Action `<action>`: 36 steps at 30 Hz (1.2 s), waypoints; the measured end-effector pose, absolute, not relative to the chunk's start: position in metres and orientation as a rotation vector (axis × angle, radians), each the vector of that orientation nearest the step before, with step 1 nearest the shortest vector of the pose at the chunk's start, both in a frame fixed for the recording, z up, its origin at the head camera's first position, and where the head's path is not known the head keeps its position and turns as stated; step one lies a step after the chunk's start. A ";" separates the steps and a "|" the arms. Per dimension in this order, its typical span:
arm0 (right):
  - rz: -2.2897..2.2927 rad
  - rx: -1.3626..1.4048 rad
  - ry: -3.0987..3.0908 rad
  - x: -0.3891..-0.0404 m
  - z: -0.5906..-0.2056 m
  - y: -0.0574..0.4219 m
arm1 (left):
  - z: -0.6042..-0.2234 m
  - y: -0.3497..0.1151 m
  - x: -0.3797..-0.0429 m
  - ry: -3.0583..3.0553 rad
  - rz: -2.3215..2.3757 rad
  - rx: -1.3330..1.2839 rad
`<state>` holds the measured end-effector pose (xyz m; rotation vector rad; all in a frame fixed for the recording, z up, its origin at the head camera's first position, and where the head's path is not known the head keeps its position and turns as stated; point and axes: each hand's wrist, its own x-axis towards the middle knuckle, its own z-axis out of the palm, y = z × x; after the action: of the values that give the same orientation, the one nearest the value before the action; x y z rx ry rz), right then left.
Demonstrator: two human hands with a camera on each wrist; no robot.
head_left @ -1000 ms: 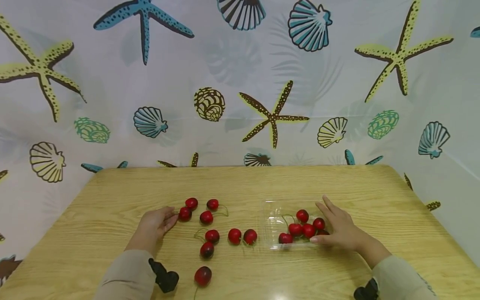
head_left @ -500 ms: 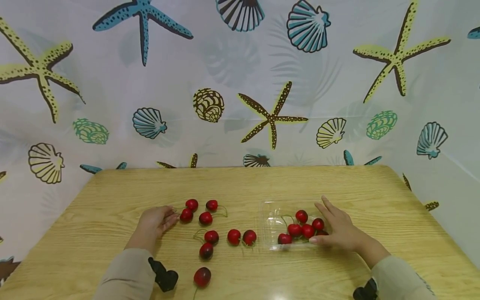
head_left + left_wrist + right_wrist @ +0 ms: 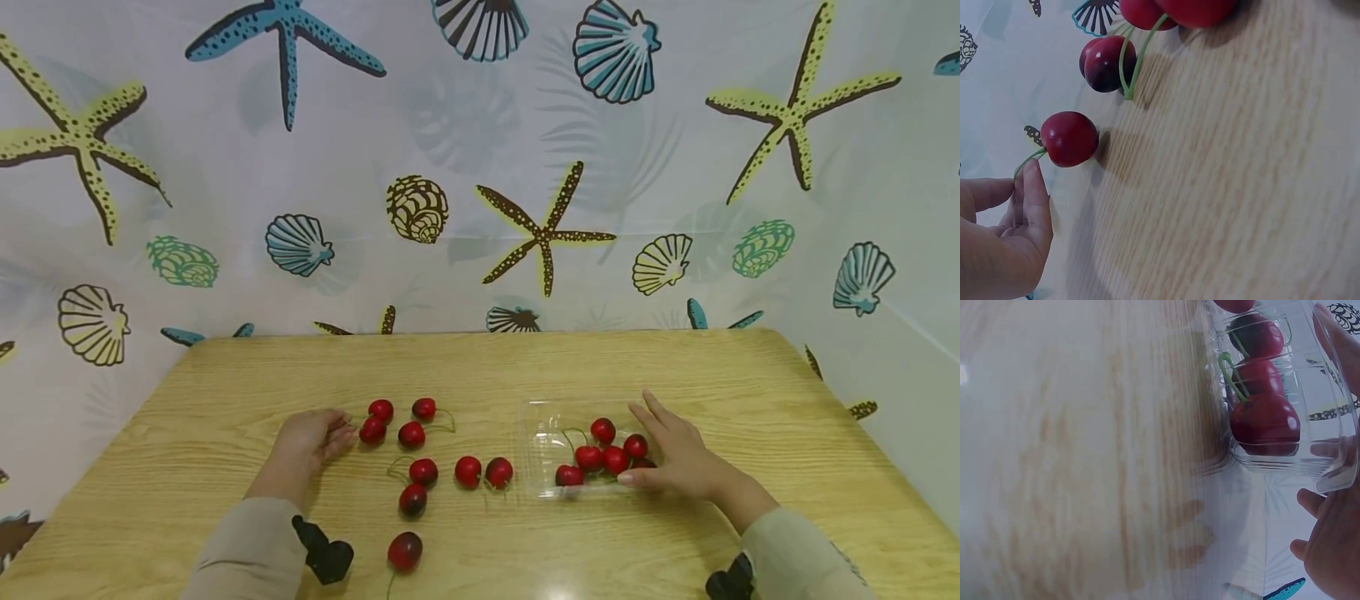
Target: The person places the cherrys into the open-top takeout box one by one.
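Note:
My left hand [image 3: 309, 440] pinches the green stem [image 3: 1027, 161] of a red cherry [image 3: 1069, 139] between thumb and fingertips. In the head view this cherry overlaps a second cherry [image 3: 381, 410] just behind it. Toward the right, a clear plastic box [image 3: 534, 450] holds several red cherries [image 3: 589, 458], some with green stems. My right hand [image 3: 678, 458] spans the box's right end, thumb at the near side and fingers spread toward the far side. Part of the box and a dark cherry [image 3: 645, 468] are hidden under this hand.
Between the hands several cherries lie in pairs, among them a pair in the middle [image 3: 468, 472] and another behind [image 3: 412, 435]. A single dark-red cherry [image 3: 405, 552] lies nearest the front. A patterned curtain [image 3: 480, 167] hangs behind the wooden table [image 3: 480, 367].
The two cherries by my left hand have shifted very slightly, and more of the pinched stem shows. My right hand and the box have stayed in place.

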<state>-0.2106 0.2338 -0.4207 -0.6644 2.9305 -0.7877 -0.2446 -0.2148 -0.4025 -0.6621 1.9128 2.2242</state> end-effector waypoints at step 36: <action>-0.794 -0.676 2.930 -0.211 -0.423 0.235 | -0.370 -0.166 -0.226 1.965 2.268 -0.244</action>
<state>-0.2107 0.2345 -0.4231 -0.6760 2.9302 -0.7935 -0.2262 -0.1659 -0.3699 -0.2437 1.9646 2.2681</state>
